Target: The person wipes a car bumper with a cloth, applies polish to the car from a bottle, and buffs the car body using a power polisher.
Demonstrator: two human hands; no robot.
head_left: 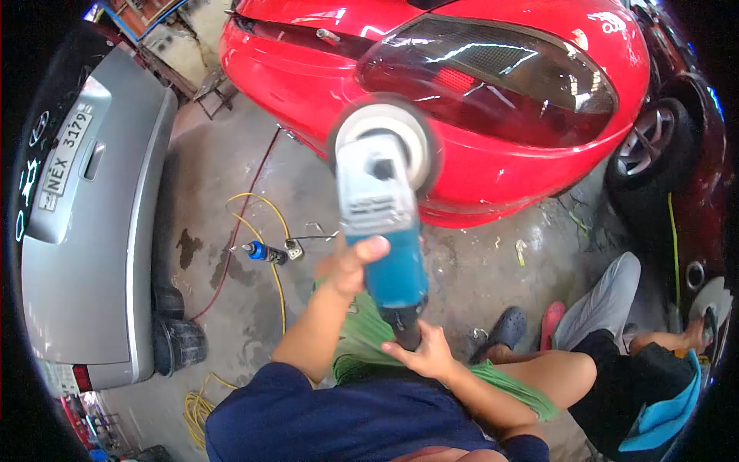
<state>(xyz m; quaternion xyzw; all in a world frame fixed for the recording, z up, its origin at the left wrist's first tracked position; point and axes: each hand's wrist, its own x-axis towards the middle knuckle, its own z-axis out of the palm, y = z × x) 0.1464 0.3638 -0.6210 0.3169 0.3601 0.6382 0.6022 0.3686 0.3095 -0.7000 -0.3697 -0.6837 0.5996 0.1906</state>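
A teal and silver power polisher (394, 262) with a round white pad (412, 142) is in both my hands. My left hand (356, 266) grips the side of its body, thumb on top. Lower down, my right hand (427, 353) holds the black rear end (402, 323). The pad, blurred at its rim, is over the edge of a red car body (493, 173), beside the dark tinted glass (493, 77). Whether it touches the paint cannot be told.
A silver vehicle (92, 292) stands left, a dark red car (708, 208) right. A blue bottle (262, 252), yellow cord (281, 296) and black bucket (181, 344) are on the floor. Another person (608, 369) sits at lower right, a hand (695, 337) near the dark car.
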